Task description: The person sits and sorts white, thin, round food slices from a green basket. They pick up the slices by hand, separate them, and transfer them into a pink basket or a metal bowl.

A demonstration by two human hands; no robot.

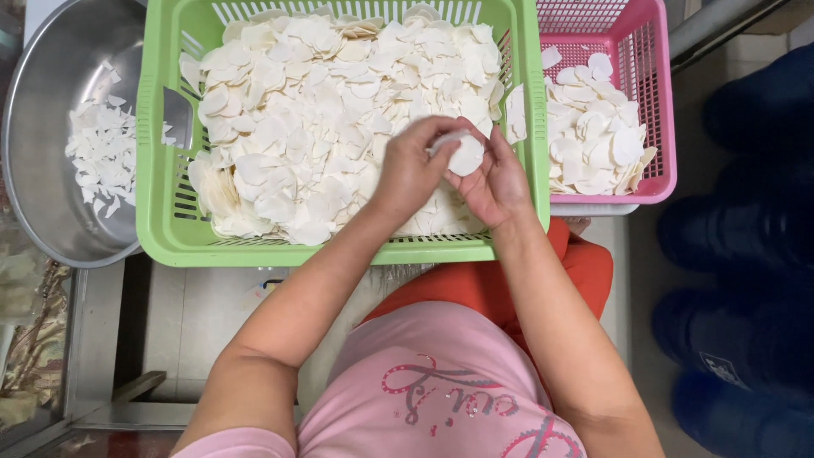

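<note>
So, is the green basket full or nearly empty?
Full: the green basket holds white slices heaped across nearly its whole floor, close to the rim.

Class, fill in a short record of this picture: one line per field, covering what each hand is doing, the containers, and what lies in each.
left hand: grips a white slice from the left
right hand: supports the same slice from below
green basket: heaped with white slices, under both hands
pink basket: right of the green one, shallower layer of slices
metal bowl: far left, holds small white scraps
</note>
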